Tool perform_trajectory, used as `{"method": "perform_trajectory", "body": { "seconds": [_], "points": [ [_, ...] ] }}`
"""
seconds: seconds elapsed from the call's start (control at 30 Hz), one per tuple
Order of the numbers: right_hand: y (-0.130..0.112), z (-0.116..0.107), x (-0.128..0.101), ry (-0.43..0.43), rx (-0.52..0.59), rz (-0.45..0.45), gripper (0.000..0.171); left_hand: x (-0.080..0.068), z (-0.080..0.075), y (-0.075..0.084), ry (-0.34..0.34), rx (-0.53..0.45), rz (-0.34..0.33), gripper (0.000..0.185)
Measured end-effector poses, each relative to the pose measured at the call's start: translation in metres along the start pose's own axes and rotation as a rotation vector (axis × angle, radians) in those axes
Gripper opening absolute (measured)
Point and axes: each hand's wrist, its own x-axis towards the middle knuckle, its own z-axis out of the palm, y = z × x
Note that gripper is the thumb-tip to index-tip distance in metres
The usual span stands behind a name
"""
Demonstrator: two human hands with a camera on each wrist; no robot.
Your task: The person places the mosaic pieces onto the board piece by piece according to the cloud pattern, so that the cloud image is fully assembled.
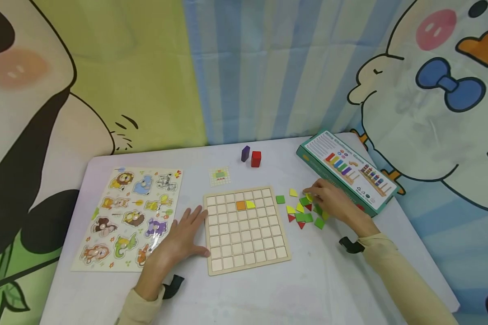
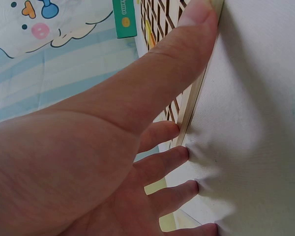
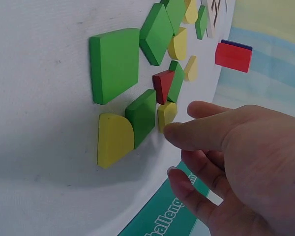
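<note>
My left hand [image 1: 183, 237] lies spread at the left edge of a wooden grid board [image 1: 248, 268]. In the left wrist view its thumb [image 2: 157, 69] touches the board's rim. An orange square [image 1: 241, 206] and a yellow piece [image 1: 250, 204] sit side by side in the board's upper cells. To the right, my right hand [image 1: 333, 198] is over loose coloured pieces, its fingers loosely bent. In the right wrist view the thumb tip is close to a small yellow piece [image 3: 167, 116]; whether they touch I cannot tell. Green squares [image 3: 115, 64] and a red triangle [image 3: 162, 86] lie nearby.
A small pattern card [image 1: 220, 176] lies behind the board, with a red block [image 1: 256, 159] and a purple block [image 1: 245, 153] farther back. The green game box [image 1: 345, 171] is just beyond my right hand. An animal puzzle sheet [image 1: 132, 216] lies on the left.
</note>
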Motion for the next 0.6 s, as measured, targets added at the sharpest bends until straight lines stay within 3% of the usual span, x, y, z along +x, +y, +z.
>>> {"method": "perform_trajectory", "body": {
  "seconds": [0.2,0.4,0.6],
  "points": [
    [0.002,0.002,0.001,-0.04,-0.014,-0.001,0.033,0.0,0.0,0.0,-0.001,0.002,0.006,0.117],
    [0.006,0.001,0.001,-0.02,0.001,0.11,0.025,0.0,0.0,-0.001,-0.002,0.005,0.016,0.116],
    [0.013,0.001,-0.005,-0.034,0.002,0.165,0.031,0.0,-0.001,0.0,0.006,0.005,0.021,0.116]
  ]
}}
